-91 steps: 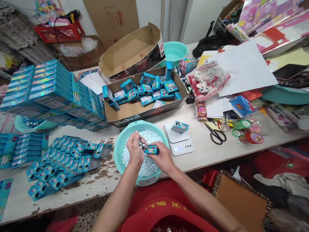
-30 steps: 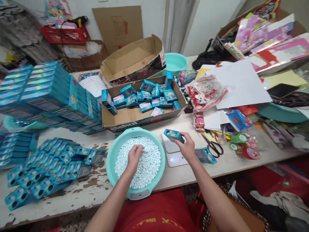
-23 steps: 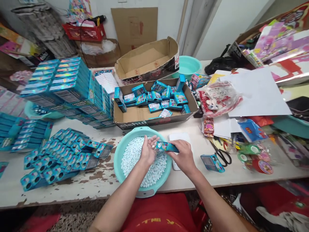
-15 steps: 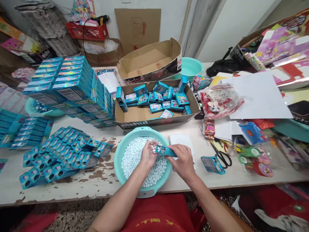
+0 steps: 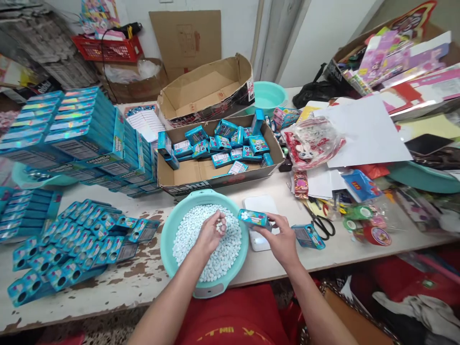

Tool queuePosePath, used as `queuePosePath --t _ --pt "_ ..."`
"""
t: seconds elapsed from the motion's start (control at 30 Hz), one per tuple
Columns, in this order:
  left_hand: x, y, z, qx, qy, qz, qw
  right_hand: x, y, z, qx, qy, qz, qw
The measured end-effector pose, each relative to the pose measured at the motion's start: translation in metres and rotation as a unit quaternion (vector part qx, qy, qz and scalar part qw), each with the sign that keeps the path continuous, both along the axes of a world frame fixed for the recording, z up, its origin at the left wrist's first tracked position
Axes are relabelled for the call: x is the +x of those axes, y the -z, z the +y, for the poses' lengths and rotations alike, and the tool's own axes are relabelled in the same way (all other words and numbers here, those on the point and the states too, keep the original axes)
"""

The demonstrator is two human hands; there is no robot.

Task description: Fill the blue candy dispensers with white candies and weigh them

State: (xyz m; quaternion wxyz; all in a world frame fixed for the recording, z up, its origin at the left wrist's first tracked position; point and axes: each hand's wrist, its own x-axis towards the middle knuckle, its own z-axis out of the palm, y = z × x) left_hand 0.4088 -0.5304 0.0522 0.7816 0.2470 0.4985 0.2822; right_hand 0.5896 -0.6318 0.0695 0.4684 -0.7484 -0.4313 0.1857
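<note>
A turquoise basin (image 5: 204, 287) full of small white candies (image 5: 194, 239) stands in front of me. Above the candies, my left hand (image 5: 212, 232) has its fingers curled around a few of them. My right hand (image 5: 282, 237) grips a small blue candy box (image 5: 253, 218) by its right end, over the basin's right rim. White candies show at the box's round opening. Beneath it lies a flat white scale (image 5: 260, 242), partly covered by the box and hand. Another blue box (image 5: 309, 236) lies to the right of my right hand.
Blue boxes with round holes (image 5: 79, 239) lie at the left, before tall stacks of blue boxes (image 5: 82, 129). An open carton (image 5: 194, 177) with blue boxes is behind the basin. Scissors (image 5: 321, 225), tape rolls (image 5: 362, 213) and a plastic bag (image 5: 316, 139) clutter the right.
My right hand has drawn the box to the right, away from my left hand. My left hand has curled over its candies and moved slightly left. The view has shifted right.
</note>
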Motion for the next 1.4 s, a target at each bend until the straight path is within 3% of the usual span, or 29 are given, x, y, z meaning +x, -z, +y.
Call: queuePosePath --t 0.07,0.13,0.2,0.33,0.6,0.77,1.07,1.23,1.4 --pt "-0.008 0.005 0.003 0.151 0.072 0.138 0.976 0.018 0.018 -0.001 -0.015 0.063 0.07 0.995" --pt "-0.015 0.011 0.005 0.283 0.126 0.259 0.915 0.035 0.038 0.001 -0.022 0.096 0.128 0.987" --pt "-0.017 0.015 0.006 0.338 0.159 0.309 0.875 0.047 0.054 0.006 -0.019 0.107 0.169 0.98" --pt "-0.013 0.018 0.006 0.333 0.177 0.307 0.874 0.054 0.066 0.012 -0.022 0.114 0.203 0.972" --pt "-0.015 0.022 0.013 0.307 0.223 0.356 0.854 0.064 0.046 -0.031 -0.026 0.178 0.113 0.977" --pt "-0.019 0.026 0.013 0.302 0.211 0.357 0.859 0.074 0.046 -0.055 -0.027 0.216 0.125 0.968" --pt "-0.022 0.03 0.003 0.285 0.209 0.336 0.873 0.067 0.046 -0.077 -0.015 0.228 0.107 0.968" --pt "-0.021 0.029 0.003 0.287 0.213 0.342 0.869 0.066 0.05 -0.073 -0.02 0.212 0.107 0.971" --pt "-0.017 0.027 0.003 0.281 0.224 0.347 0.866 0.064 0.049 -0.046 -0.012 0.177 0.086 0.98"
